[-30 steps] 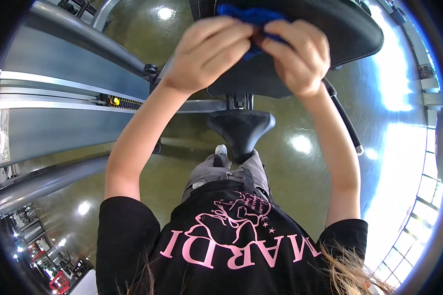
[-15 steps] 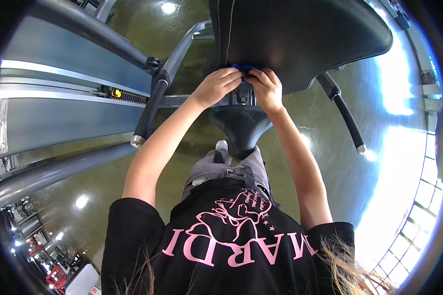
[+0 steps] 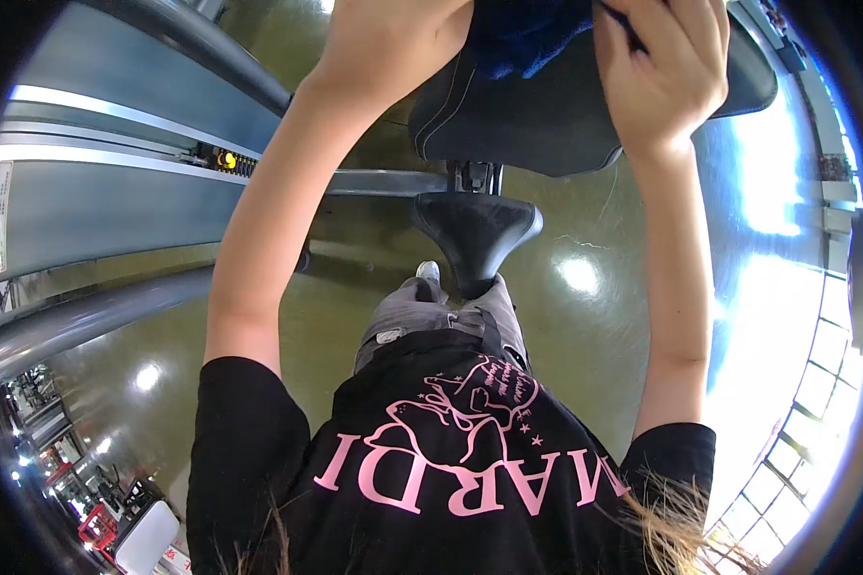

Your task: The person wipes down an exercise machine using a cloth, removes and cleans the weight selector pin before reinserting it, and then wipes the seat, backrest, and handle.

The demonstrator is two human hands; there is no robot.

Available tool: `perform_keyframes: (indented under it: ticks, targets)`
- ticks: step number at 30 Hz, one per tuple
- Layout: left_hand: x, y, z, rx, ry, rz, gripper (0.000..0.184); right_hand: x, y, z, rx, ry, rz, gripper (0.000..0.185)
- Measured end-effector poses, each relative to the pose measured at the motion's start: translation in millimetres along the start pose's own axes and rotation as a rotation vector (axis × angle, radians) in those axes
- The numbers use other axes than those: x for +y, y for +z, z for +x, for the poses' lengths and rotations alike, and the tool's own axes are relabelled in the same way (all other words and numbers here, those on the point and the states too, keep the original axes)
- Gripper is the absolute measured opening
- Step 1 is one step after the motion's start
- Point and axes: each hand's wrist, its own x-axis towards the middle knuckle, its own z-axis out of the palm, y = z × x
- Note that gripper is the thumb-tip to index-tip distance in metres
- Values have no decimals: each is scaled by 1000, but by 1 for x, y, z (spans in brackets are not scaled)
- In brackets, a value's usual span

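A dark blue cloth (image 3: pixel 527 38), fuzzy like a towel, spans the gap between my two raised hands at the top of the view. On its left side my left hand (image 3: pixel 393 43) grips it, though the fingertips are cut off by the upper edge. My right hand (image 3: pixel 662 77) has its fingers curled closed on the cloth's right end. Behind and below the cloth is a black padded seat (image 3: pixel 537 120) with pale stitching. A smaller black pad (image 3: pixel 478 225) sits lower, close to my legs.
At left stands a grey machine frame (image 3: pixel 96 206) with metal rails and a yellow knob (image 3: pixel 226 160). A thick grey tube (image 3: pixel 96 321) runs below it. Bright windows (image 3: pixel 786 383) line the right side. More gym equipment (image 3: pixel 96 517) shows at lower left.
Both hands have risen from the seat's near edge toward my camera and moved apart. The blue cloth, earlier bunched between the fingers, now shows much larger and spread between them.
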Motion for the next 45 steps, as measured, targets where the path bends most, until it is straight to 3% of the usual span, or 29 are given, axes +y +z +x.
perform_keyframes:
  ticks: [2, 6, 11, 16, 20, 28, 35, 42, 44, 45]
  targets:
    - [-7, 9, -1, 95, 98, -42, 12, -1, 5, -11, 6, 30, 11, 15]
    - [4, 13, -21, 89, 31, -22, 10, -21, 0, -19, -134, 105, -48, 15]
    - [32, 9, -69, -123, -170, -39, 20, -54, -7, -65, -399, 426, 135, 36]
    - [47, 27, -139, -214, -217, -130, 20, -87, 6, -125, -477, 589, 187, 36]
    - [52, 27, -147, -265, -246, -94, 20, -95, 20, -144, -337, 618, 172, 36]
    - [96, 27, -220, -473, -626, -55, 25, -137, 44, -224, -411, 693, 283, 29]
    - [106, 33, -240, -365, -644, 8, 19, -152, 57, -255, -327, 657, 273, 30]
    - [124, 35, -275, -409, -721, 138, 21, -166, 68, -288, -320, 643, 335, 24]
    - [134, 33, -287, -425, -836, 127, 21, -172, 67, -295, -395, 669, 387, 25]
    - [141, 34, -294, -431, -894, 123, 22, -176, 65, -299, -446, 685, 416, 40]
